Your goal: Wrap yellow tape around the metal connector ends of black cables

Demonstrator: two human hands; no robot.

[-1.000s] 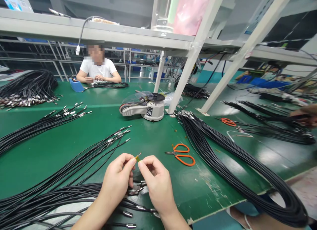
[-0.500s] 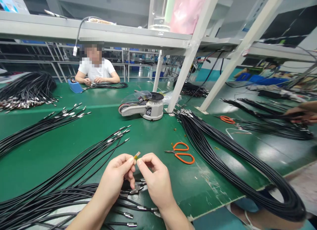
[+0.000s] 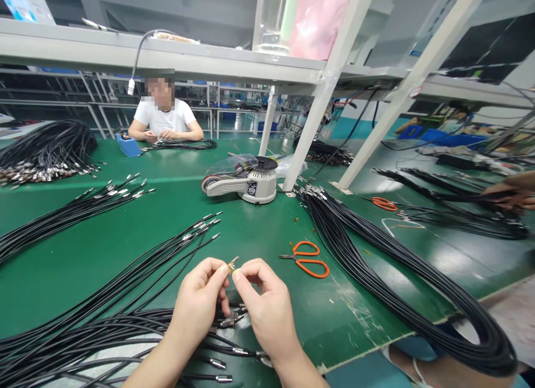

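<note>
My left hand (image 3: pixel 199 296) is closed, pinching a small metal-tipped connector (image 3: pixel 236 259) that pokes up past the fingertips. A bit of amber tape (image 3: pixel 231 267) shows on it, between both hands. My right hand (image 3: pixel 267 299) is closed too, thumb and forefinger pinched on the tape. Whether a cable runs from the connector is hidden by my fingers. Below my hands lie black cables (image 3: pixel 134 324) with metal ends. To the right rest scissors (image 3: pixel 311 268) with orange handles, their blades pointing left.
A tape dispenser (image 3: pixel 259 186) stands further back on the green table (image 3: pixel 175 195). Looped black cables (image 3: pixel 376 271) hang past the right edge. More cable bundles (image 3: pixel 45 148) lie at left. White posts (image 3: pixel 311 103) hold a shelf. A person (image 3: pixel 165 120) sits opposite; another person's hand (image 3: pixel 512 193) is at right.
The connector and tape have turned between my fingertips, so the tip looks narrower now. Both hands stay close together in nearly the same place; the view has shifted slightly.
</note>
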